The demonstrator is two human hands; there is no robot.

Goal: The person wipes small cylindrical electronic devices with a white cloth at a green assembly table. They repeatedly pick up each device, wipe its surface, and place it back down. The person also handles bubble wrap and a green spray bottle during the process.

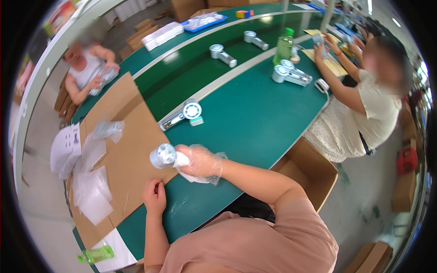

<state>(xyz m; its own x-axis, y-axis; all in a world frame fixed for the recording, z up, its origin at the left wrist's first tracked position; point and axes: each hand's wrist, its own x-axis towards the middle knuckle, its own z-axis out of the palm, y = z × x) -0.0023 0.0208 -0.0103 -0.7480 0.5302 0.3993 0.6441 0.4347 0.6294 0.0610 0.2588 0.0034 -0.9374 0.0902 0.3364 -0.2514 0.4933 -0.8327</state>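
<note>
My right hand [200, 161] is closed around the handle of a silver handheld fan [164, 155], its round head pointing left over the cardboard's edge. White cloth or paper shows under my fingers, and clear plastic film wraps part of the hand and wrist. My left hand [155, 196] rests at the cardboard's near edge, its fingers curled in with nothing visible in them. Beyond my hands, another fan [182, 114] lies on the green table beside a small white-and-teal block [196, 121].
Flat cardboard [123, 150] carries clear plastic bags [93, 195]. More fans [291, 73] lie near a green bottle [284, 47]; others [223, 55] sit on the darker green strip. Co-workers [364, 95] sit at right, another [91, 68] at far left. An open carton [309, 170] stands beside me.
</note>
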